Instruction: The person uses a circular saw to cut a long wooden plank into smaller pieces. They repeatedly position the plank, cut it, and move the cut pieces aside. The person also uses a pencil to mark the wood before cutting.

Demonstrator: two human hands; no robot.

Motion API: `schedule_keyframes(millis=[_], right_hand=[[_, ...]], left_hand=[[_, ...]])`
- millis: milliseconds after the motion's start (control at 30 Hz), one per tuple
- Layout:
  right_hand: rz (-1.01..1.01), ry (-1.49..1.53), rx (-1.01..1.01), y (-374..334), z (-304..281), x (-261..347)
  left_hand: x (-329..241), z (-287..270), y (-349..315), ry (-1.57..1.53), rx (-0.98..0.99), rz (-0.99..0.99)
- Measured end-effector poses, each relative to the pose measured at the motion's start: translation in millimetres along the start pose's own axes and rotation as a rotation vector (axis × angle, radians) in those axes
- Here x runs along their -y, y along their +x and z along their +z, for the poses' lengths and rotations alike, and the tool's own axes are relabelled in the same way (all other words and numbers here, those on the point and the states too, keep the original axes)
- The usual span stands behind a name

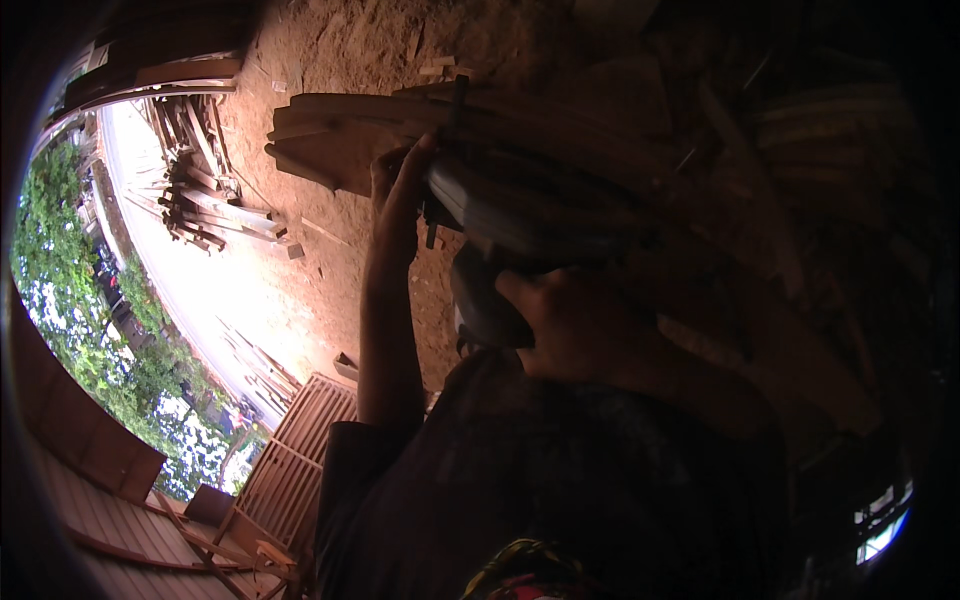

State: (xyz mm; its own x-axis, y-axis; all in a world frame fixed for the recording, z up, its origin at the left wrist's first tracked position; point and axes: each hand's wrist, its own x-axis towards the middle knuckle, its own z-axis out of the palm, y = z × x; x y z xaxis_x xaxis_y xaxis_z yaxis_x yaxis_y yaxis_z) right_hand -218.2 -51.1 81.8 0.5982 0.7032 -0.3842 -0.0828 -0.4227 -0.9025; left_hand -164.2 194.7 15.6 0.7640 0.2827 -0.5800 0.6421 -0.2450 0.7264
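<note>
Dim light hides much of the middle of the view. A bulky grey tool [485, 300] with a rounded rear part, apparently a power tool, lies over a stack of wooden boards [340, 130]; its exact kind is hard to make out. My right hand [575, 320] is closed round its rear part, thumb on top. At the tool's front left edge, my left hand [400, 175] is bent with fingers curled against it, some hidden. A thin dark bar [459, 105] crosses the boards just beyond my left fingers.
Brown dirt ground [330, 240] spreads around the boards. To the left lies a heap of cut wood [200, 190] near a bright opening with greenery outside. A slatted wooden panel [295, 460] stands at the lower left. More planks [830, 130] lie in shadow at the right.
</note>
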Motion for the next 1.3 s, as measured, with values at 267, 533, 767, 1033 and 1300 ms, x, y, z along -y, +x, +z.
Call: schedule_keyframes(millis=[267,533,767,1033,1300], right_hand=[[-0.046,0.044,-0.032,8,6,-3],[-0.031,0.043,-0.003,19,5,2],[-0.059,0.049,-0.001,29,6,4],[-0.050,0.044,0.006,36,4,10],[-0.038,0.071,0.017,43,3,14]], left_hand=[[1,-6,4,-0.029,-0.001,0.027],[8,-19,16,-0.008,-0.011,-0.004],[12,-29,27,-0.021,0.006,-0.014],[18,-42,35,-0.071,0.067,-0.018],[19,-49,42,-0.056,0.073,-0.036]])
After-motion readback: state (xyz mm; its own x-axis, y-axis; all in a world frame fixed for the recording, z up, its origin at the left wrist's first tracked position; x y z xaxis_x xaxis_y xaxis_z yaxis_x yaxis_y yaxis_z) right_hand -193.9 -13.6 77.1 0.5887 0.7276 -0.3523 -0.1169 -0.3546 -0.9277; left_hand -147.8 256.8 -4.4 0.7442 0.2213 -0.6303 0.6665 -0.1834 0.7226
